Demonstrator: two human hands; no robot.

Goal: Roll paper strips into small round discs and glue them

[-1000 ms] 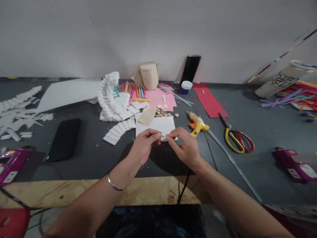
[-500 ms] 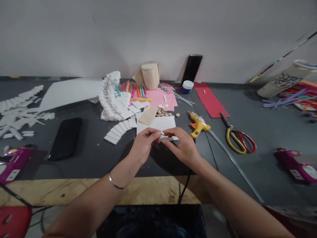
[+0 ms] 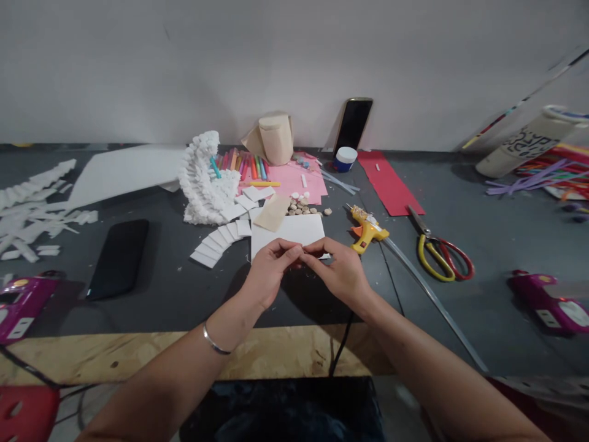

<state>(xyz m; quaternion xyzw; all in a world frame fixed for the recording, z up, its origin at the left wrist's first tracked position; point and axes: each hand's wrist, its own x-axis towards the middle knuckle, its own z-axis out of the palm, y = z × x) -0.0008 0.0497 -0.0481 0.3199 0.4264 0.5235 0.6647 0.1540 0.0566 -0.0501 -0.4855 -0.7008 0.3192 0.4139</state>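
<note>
Over the near edge of a white sheet, my left hand and my right hand meet at the fingertips. Both are closed in a pinch, thumb against finger. Whatever lies between them is tiny and mostly covered by the fingers, so I cannot make out its kind. Just beyond the fingers, a beige piece of paper or cloth rests on the sheet's far left part. Several small round beige pieces are heaped by the sheet's far edge, with a few white bits beside them.
A yellow glue gun lies right of my hands, before scissors and red paper. Leftward are white squares, a fluffy white piece and a black phone. Another phone leans on the wall behind a small jar.
My right fingertips have moved left and closed against the left ones; a gap showed between them before. The small piece is now more hidden. The whole view has shifted slightly.
</note>
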